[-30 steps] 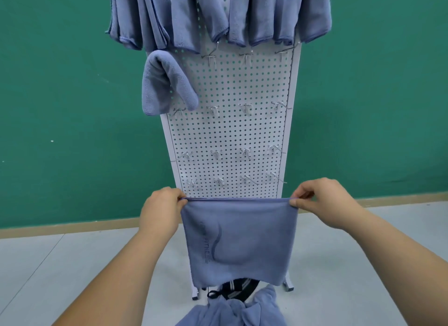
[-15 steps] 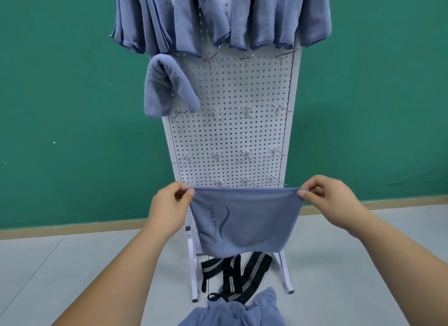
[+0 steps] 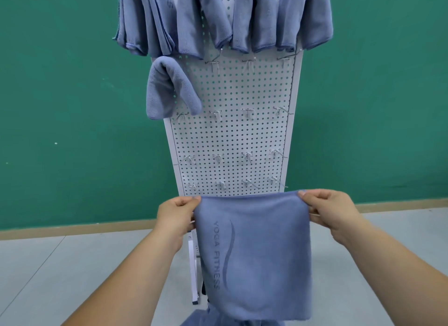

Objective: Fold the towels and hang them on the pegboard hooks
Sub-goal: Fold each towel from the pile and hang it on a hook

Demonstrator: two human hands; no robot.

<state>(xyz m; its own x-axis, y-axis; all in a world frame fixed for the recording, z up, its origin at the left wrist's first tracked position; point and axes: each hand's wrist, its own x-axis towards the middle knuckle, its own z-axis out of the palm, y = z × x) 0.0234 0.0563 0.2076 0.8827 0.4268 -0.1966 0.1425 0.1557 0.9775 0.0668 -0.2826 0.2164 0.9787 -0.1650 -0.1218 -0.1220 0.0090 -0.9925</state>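
A blue-grey towel (image 3: 257, 253) printed "YOGA FITNESS" hangs flat in front of me, folded over at its top edge. My left hand (image 3: 177, 214) pinches its top left corner and my right hand (image 3: 329, 210) pinches its top right corner. Behind it stands the white pegboard (image 3: 232, 136) with rows of bare metal hooks (image 3: 247, 112). Several folded blue towels (image 3: 169, 22) hang from the top row, and one more folded towel (image 3: 167, 90) hangs at the left of the second row.
A green wall (image 3: 72, 107) backs the pegboard, with a wooden skirting strip along a grey floor (image 3: 60, 277). More blue cloth (image 3: 194, 319) lies on the floor at the bottom edge, partly hidden by the held towel. The pegboard's white leg (image 3: 194, 272) shows beside the towel.
The towel was raised and folded shorter half a second ago, exposing black straps below; now it hangs longer and lower, covering them. Both hands kept their corner grips.
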